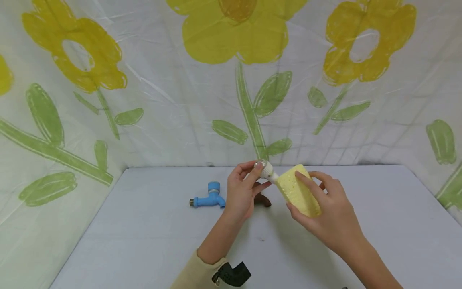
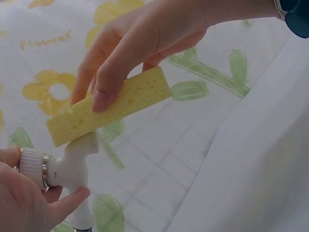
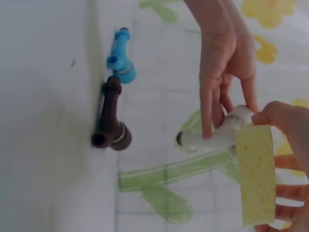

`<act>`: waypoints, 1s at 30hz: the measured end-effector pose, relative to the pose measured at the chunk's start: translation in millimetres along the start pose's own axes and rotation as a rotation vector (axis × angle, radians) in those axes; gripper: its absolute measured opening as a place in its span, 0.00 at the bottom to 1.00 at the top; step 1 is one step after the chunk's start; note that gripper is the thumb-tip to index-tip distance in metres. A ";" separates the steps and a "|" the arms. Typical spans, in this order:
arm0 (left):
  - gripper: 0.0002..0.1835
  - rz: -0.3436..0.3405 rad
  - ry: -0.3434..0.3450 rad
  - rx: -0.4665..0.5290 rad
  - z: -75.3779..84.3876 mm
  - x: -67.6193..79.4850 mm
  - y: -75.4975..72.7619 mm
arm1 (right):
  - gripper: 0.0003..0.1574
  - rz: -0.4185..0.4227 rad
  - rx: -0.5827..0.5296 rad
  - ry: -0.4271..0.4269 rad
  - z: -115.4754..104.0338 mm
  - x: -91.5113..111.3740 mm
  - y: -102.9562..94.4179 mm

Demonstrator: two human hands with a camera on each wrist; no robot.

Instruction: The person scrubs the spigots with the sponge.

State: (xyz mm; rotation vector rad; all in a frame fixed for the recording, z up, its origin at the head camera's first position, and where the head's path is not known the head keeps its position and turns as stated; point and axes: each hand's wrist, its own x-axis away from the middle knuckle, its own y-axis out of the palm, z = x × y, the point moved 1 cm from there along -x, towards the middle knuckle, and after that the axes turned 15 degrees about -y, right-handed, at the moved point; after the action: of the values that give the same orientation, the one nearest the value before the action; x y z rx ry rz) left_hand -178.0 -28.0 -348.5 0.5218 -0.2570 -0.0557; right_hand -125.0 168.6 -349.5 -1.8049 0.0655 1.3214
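Note:
My left hand [image 1: 238, 196] grips a white plastic faucet [image 1: 267, 171] by its ribbed knob, holding it up over the table. In the left wrist view, thumb and fingers are on the knob and one finger lies along the faucet's body [image 2: 75, 169]. A yellow rectangular sponge [image 1: 299, 192] is pinched between the thumb and fingers of my right hand [image 1: 335, 214]. One end of the sponge [image 2: 145, 94] lies against the faucet's spout in the left wrist view. The right wrist view has the sponge covering the spout end.
A blue faucet [image 1: 209, 200] lies on the white table [image 1: 144, 241], left of my left hand. Beside it lies a dark brown faucet [image 3: 112, 116], partly behind that hand in the head view. A flower-printed sheet [image 1: 162, 132] hangs behind the table's far edge.

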 end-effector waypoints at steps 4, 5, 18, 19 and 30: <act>0.11 0.012 -0.014 0.017 0.4 -0.7 -1.3 | 0.37 0.012 -0.006 -0.005 0.3 -0.4 0.8; 0.11 0.011 -0.021 0.018 0.4 -1.1 -1.6 | 0.38 0.024 -0.002 0.001 0.5 -0.7 0.6; 0.23 -0.304 -0.196 -0.217 8.5 -4.1 -11.4 | 0.46 0.232 -0.131 0.098 -0.9 -5.2 -5.0; 0.23 -0.330 -0.197 -0.241 9.0 -4.2 -11.8 | 0.44 0.249 -0.148 0.094 -0.3 -5.0 -5.8; 0.21 -0.379 -0.170 -0.267 11.8 -4.0 -14.0 | 0.46 0.199 -0.251 0.136 -0.5 -4.4 -9.3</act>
State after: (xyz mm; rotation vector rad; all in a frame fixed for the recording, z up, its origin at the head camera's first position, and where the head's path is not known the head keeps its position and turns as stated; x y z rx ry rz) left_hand -184.7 -45.4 -346.6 0.2936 -0.3090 -0.4984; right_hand -121.8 172.2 -340.4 -2.1461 0.1632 1.3918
